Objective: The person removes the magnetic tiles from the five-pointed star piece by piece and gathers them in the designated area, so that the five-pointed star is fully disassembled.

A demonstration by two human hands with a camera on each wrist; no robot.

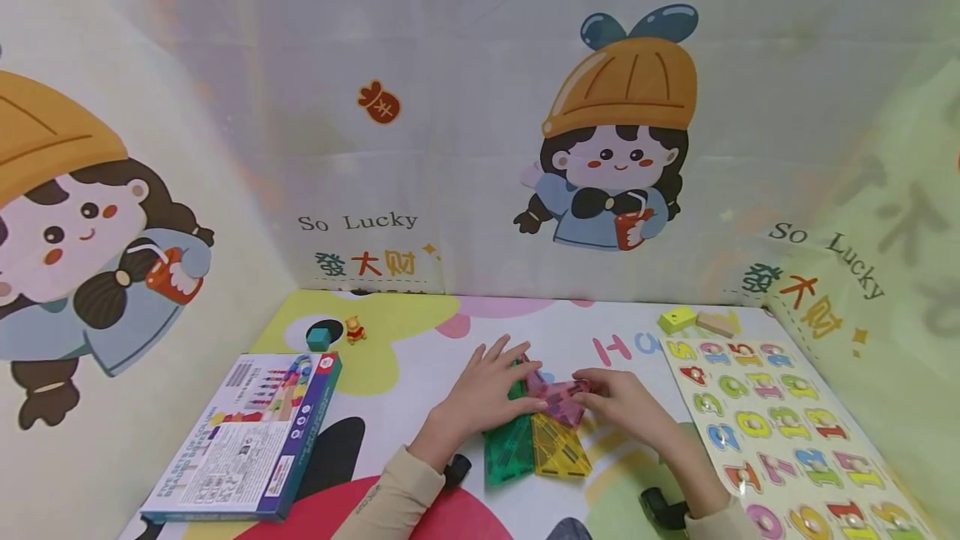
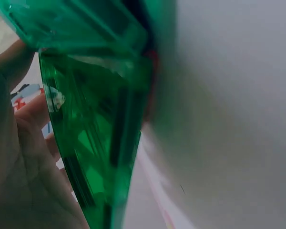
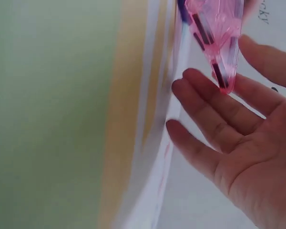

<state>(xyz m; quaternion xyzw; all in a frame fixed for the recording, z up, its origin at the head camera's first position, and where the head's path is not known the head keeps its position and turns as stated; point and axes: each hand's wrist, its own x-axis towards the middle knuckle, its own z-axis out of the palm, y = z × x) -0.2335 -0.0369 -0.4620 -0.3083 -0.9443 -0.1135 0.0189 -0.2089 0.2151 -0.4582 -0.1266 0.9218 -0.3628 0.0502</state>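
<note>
Several see-through magnetic tiles stand or lie together near the table's front middle in the head view. Green tiles [image 1: 510, 450] are at the left, a yellow tile [image 1: 558, 447] is at the front and pink tiles [image 1: 564, 403] are behind it. My left hand [image 1: 483, 390] spreads over the tiles, fingers fairly straight and thumb reaching the pink ones. The left wrist view shows a green tile [image 2: 93, 129] beside the palm. With thumb and index finger, my right hand [image 1: 626, 405] pinches the corner of a pink tile [image 3: 221, 45]; its other fingers stay loosely extended.
At the left lies a boxed toy set [image 1: 247, 436], with a teal cube [image 1: 318, 339] and a small bear figure [image 1: 355, 330] behind it. A number puzzle board [image 1: 787, 423] lies at the right, with a yellow block [image 1: 678, 320] and a wooden block [image 1: 716, 324] beyond.
</note>
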